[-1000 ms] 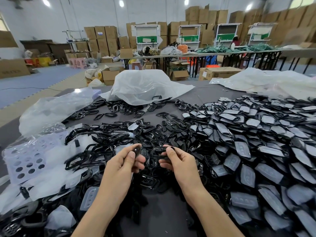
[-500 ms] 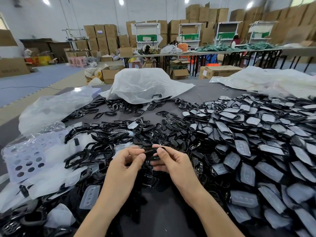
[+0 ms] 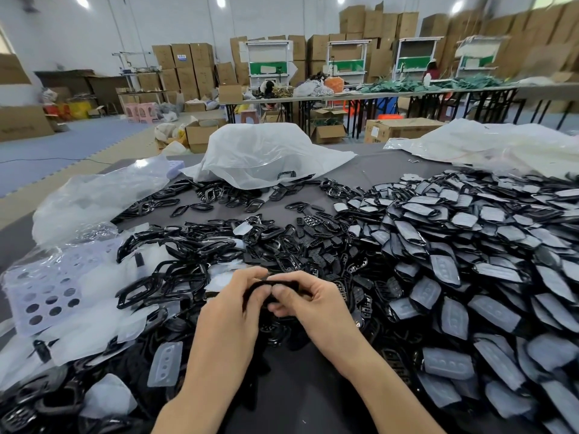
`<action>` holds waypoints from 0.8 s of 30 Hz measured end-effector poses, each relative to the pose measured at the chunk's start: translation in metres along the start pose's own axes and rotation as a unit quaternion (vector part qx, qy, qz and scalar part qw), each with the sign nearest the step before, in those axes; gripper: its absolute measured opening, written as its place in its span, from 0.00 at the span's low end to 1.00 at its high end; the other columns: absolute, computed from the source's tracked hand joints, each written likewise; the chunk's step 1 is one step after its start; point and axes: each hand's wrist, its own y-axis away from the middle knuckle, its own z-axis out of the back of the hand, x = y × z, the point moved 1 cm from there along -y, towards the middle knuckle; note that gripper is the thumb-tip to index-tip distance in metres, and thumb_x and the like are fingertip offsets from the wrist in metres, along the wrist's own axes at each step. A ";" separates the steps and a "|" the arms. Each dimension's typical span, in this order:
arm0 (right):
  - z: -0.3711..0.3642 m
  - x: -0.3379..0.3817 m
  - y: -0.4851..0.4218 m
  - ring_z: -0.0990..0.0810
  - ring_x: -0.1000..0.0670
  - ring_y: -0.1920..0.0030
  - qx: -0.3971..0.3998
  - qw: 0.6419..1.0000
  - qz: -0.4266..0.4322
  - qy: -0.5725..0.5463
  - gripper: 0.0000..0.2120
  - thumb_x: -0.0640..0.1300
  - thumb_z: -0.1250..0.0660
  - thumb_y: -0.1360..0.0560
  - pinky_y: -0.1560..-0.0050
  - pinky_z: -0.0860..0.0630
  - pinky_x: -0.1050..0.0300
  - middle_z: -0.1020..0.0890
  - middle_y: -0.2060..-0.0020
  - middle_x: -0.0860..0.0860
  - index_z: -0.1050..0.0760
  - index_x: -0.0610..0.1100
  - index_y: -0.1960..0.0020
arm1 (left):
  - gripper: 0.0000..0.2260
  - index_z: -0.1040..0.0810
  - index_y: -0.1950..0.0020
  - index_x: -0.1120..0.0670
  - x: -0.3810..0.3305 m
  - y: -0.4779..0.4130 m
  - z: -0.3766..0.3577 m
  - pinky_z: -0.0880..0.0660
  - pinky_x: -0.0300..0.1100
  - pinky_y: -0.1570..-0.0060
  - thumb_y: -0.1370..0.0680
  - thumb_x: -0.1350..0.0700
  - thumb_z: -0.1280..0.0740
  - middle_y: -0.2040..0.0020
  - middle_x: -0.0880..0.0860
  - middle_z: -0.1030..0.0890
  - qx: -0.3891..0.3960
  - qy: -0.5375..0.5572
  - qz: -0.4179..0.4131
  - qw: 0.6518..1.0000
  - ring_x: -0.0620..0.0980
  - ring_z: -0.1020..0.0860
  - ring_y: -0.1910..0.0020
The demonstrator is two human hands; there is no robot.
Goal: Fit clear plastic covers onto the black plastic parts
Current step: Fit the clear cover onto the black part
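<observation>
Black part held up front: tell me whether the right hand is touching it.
Touching. The head view shows the right hand with its thumb and fingers pinching the black part, no gap visible; the left hand grips its other end.

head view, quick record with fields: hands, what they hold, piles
left hand: pinches black part from the left
right hand: pinches the same part from the right
cover on held part: cannot tell
covered parts: big pile on the right
bare black frames: heap on the left
loose clear cover: lies beside the left forearm
</observation>
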 end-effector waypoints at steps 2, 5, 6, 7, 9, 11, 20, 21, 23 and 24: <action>0.002 0.000 -0.001 0.15 0.51 0.63 -0.044 0.999 0.021 0.018 0.08 0.36 0.31 0.22 0.59 0.20 0.63 0.13 0.62 0.48 0.17 0.47 0.50 | 0.11 0.29 0.42 0.36 0.001 0.000 0.001 0.30 0.27 0.55 0.21 0.48 0.35 0.55 0.31 0.22 -0.014 -0.033 -0.015 0.999 0.38 0.22 0.56; 0.013 0.001 -0.005 0.16 0.52 0.65 -0.136 0.990 0.042 0.022 0.06 0.38 0.30 0.22 0.62 0.21 0.64 0.14 0.64 0.49 0.17 0.48 0.51 | 0.08 0.26 0.42 0.43 0.010 -0.004 0.004 0.27 0.42 0.52 0.21 0.49 0.36 0.52 0.39 0.22 -0.026 -0.101 -0.043 0.994 0.45 0.23 0.53; 0.017 0.001 -0.006 0.16 0.53 0.65 -0.160 0.986 0.045 0.016 0.06 0.39 0.30 0.22 0.62 0.21 0.64 0.15 0.64 0.50 0.17 0.48 0.51 | 0.07 0.24 0.44 0.47 0.013 -0.004 0.004 0.26 0.47 0.51 0.22 0.51 0.34 0.52 0.43 0.21 -0.016 -0.150 -0.057 0.987 0.49 0.23 0.53; 0.019 0.000 -0.007 0.16 0.53 0.65 -0.178 0.983 0.046 0.010 0.05 0.39 0.30 0.22 0.63 0.22 0.65 0.15 0.65 0.52 0.18 0.49 0.51 | 0.07 0.22 0.46 0.49 0.016 -0.004 0.004 0.25 0.50 0.52 0.23 0.52 0.31 0.53 0.47 0.20 0.004 -0.206 -0.062 0.977 0.53 0.23 0.54; 0.022 -0.001 -0.007 0.16 0.54 0.65 -0.197 0.979 0.046 0.007 0.05 0.41 0.30 0.22 0.64 0.22 0.65 0.16 0.65 0.54 0.18 0.50 0.52 | 0.09 0.19 0.47 0.52 0.021 -0.002 0.001 0.24 0.53 0.53 0.26 0.52 0.27 0.54 0.52 0.20 0.041 -0.298 -0.046 0.953 0.58 0.22 0.54; 0.021 -0.002 -0.007 0.16 0.54 0.65 -0.200 0.978 0.048 0.014 0.05 0.41 0.30 0.22 0.64 0.22 0.65 0.16 0.65 0.55 0.18 0.51 0.52 | 0.11 0.18 0.48 0.53 0.023 -0.001 0.000 0.25 0.53 0.54 0.27 0.51 0.25 0.55 0.53 0.19 0.060 -0.341 -0.032 0.937 0.59 0.21 0.54; 0.023 -0.004 -0.006 0.16 0.54 0.64 -0.199 0.979 0.044 0.028 0.05 0.43 0.30 0.21 0.64 0.22 0.65 0.15 0.64 0.56 0.18 0.53 0.51 | 0.11 0.21 0.39 0.50 0.032 -0.008 0.004 0.28 0.44 0.49 0.22 0.53 0.31 0.51 0.46 0.19 0.094 -0.263 -0.019 0.960 0.51 0.24 0.48; 0.023 -0.004 -0.006 0.16 0.54 0.64 -0.199 0.979 0.044 0.031 0.05 0.43 0.30 0.21 0.64 0.22 0.66 0.15 0.64 0.57 0.18 0.53 0.51 | 0.11 0.22 0.39 0.49 0.034 -0.010 0.006 0.30 0.41 0.50 0.21 0.52 0.32 0.50 0.45 0.21 0.099 -0.240 -0.014 0.966 0.49 0.26 0.47; 0.023 -0.004 -0.006 0.15 0.54 0.64 -0.196 0.979 0.042 0.038 0.05 0.43 0.30 0.21 0.63 0.22 0.65 0.15 0.63 0.57 0.18 0.53 0.50 | 0.11 0.22 0.40 0.48 0.037 -0.011 0.012 0.31 0.40 0.50 0.22 0.49 0.31 0.49 0.44 0.23 0.099 -0.219 -0.001 0.971 0.47 0.27 0.46; 0.023 -0.005 -0.006 0.15 0.54 0.64 -0.194 0.979 0.042 0.040 0.05 0.43 0.30 0.21 0.63 0.22 0.65 0.15 0.63 0.57 0.18 0.53 0.50 | 0.12 0.22 0.42 0.48 0.038 -0.012 0.015 0.30 0.42 0.48 0.23 0.46 0.30 0.48 0.45 0.24 0.097 -0.229 0.007 0.968 0.49 0.27 0.44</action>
